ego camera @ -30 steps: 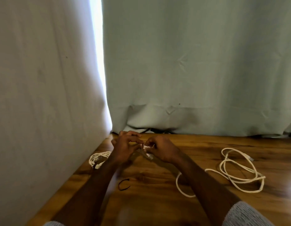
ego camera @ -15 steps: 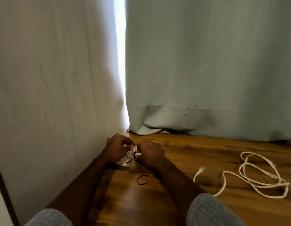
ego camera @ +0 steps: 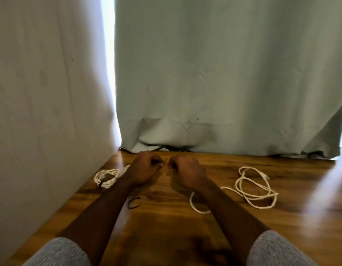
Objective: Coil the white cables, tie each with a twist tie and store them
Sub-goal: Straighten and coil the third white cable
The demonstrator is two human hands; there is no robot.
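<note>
Your left hand and right hand sit close together above the wooden floor, knuckles toward the camera, fingers curled in. They're not touching each other. Can't tell if either pinches anything; nothing visible between them.

Coiled cable lies just left of your left forearm, near the left curtain, with a dark band on its near edge, probably the twist tie, too small to confirm. If that tie is only loosely twisted, the coil will spring open when you lift it to store it.

Loose cable is spread out to your right, one strand running under your right forearm. Risk: drag your arm back and you pull that strand, tangling the loops before you start coiling.

Black tie lies on the floor just beside your left forearm. Dark on dark wood, easy to sweep away with your sleeve or lose.

Cable ends may snag the back curtain hem.
</note>
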